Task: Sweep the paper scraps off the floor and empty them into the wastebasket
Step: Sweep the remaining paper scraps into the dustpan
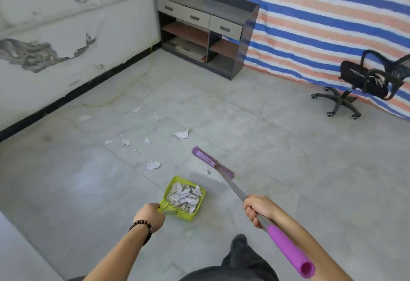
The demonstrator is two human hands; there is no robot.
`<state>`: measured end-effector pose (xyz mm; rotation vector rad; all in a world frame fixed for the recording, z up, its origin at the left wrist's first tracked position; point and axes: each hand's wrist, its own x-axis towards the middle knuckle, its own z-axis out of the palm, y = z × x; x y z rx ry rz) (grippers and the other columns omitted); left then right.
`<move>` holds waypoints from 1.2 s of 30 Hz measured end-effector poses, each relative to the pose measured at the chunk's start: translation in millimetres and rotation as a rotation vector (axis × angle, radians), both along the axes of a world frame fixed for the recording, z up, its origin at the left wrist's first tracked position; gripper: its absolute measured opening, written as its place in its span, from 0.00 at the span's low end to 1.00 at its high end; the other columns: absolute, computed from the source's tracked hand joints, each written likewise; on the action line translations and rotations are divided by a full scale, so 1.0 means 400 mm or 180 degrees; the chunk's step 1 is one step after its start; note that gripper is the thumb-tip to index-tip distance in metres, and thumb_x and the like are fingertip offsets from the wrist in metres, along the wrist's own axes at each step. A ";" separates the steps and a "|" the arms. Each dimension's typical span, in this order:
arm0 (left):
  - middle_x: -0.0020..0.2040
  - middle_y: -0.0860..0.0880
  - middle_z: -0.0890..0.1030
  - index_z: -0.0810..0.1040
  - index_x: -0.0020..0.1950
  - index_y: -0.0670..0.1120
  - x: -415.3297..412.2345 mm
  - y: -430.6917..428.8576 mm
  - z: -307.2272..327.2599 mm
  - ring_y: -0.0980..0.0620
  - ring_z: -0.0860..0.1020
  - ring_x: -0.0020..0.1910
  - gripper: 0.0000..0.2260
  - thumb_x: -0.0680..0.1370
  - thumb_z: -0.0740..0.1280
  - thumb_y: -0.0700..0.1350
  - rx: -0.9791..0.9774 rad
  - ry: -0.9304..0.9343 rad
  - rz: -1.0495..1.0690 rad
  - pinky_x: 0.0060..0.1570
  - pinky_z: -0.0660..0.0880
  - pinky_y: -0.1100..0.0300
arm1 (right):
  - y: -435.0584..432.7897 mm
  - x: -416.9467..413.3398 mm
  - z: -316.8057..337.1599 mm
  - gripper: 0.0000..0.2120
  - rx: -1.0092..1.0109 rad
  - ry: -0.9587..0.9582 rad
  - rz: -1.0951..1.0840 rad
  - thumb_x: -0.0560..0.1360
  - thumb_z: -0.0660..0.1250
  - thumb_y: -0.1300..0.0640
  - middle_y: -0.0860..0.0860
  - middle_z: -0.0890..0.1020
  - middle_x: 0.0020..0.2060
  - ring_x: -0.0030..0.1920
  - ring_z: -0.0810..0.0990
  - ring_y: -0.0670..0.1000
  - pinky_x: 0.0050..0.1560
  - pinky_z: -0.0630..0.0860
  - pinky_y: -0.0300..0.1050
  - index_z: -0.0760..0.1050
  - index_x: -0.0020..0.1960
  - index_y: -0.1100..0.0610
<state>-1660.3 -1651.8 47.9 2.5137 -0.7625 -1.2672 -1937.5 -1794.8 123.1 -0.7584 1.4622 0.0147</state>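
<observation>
Our left hand (149, 216) is gripping one dustpan (186, 216), our right hand (258, 208) one broom (213, 165). Ten-odd torn white scraps (182, 134) are lying loose.

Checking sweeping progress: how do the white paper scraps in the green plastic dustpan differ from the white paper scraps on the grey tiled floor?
The scraps in the dustpan are heaped, overlapping, inside the green plastic dustpan that the left hand grips; the scraps on the floor lie scattered singly, apart. The dustpan heap is close to that hand; the floor scraps spread farther out, mostly left of the purple broom. Both are torn white paper.
</observation>
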 end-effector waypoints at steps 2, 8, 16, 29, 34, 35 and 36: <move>0.36 0.48 0.80 0.80 0.47 0.49 0.032 -0.016 0.002 0.43 0.79 0.39 0.09 0.74 0.62 0.40 0.0037 0.0001 0.0188 0.34 0.74 0.58 | -0.046 0.055 0.011 0.09 0.0000 -0.0091 0.0164 0.75 0.58 0.68 0.49 0.68 0.23 0.18 0.66 0.43 0.19 0.63 0.32 0.67 0.41 0.55; 0.55 0.42 0.83 0.79 0.63 0.47 0.145 -0.070 -0.039 0.43 0.82 0.54 0.18 0.73 0.62 0.42 0.0157 -0.0047 0.0856 0.49 0.80 0.52 | -0.231 0.239 -0.022 0.11 0.0145 -0.0229 0.0529 0.75 0.58 0.67 0.48 0.67 0.24 0.19 0.65 0.42 0.17 0.62 0.32 0.70 0.50 0.52; 0.26 0.50 0.72 0.79 0.40 0.49 0.252 -0.190 -0.057 0.48 0.69 0.27 0.06 0.74 0.63 0.43 0.0314 -0.0183 0.1552 0.27 0.64 0.63 | -0.495 0.507 -0.224 0.18 0.0115 0.0310 0.1664 0.75 0.58 0.67 0.53 0.69 0.25 0.19 0.66 0.46 0.21 0.62 0.34 0.74 0.63 0.63; 0.35 0.51 0.79 0.80 0.45 0.54 0.416 -0.352 -0.029 0.46 0.78 0.38 0.07 0.74 0.64 0.45 0.0741 -0.0182 0.1929 0.34 0.69 0.61 | -0.807 0.731 -0.217 0.16 0.1047 0.0343 0.1307 0.79 0.56 0.63 0.46 0.64 0.18 0.14 0.63 0.42 0.14 0.60 0.30 0.62 0.33 0.55; 0.35 0.51 0.79 0.78 0.44 0.54 0.526 -0.363 -0.006 0.44 0.79 0.41 0.07 0.74 0.64 0.42 0.0617 -0.0176 0.1911 0.37 0.71 0.61 | -0.821 0.855 -0.136 0.15 0.0973 0.0083 0.1059 0.79 0.56 0.63 0.45 0.64 0.19 0.14 0.63 0.40 0.14 0.60 0.29 0.62 0.34 0.54; 0.35 0.51 0.79 0.79 0.44 0.54 0.545 -0.368 -0.006 0.44 0.79 0.41 0.07 0.75 0.64 0.43 0.0574 -0.0165 0.1920 0.37 0.71 0.61 | -0.814 0.883 -0.126 0.15 0.0908 0.0079 0.1047 0.79 0.56 0.63 0.45 0.65 0.19 0.14 0.63 0.40 0.14 0.60 0.29 0.62 0.34 0.54; 0.35 0.51 0.79 0.79 0.44 0.54 0.564 -0.372 -0.008 0.44 0.79 0.40 0.06 0.75 0.64 0.43 0.0538 -0.0157 0.1916 0.36 0.71 0.61 | -0.805 0.913 -0.119 0.15 0.0835 0.0102 0.1073 0.79 0.56 0.63 0.45 0.65 0.19 0.14 0.63 0.40 0.14 0.60 0.30 0.62 0.34 0.54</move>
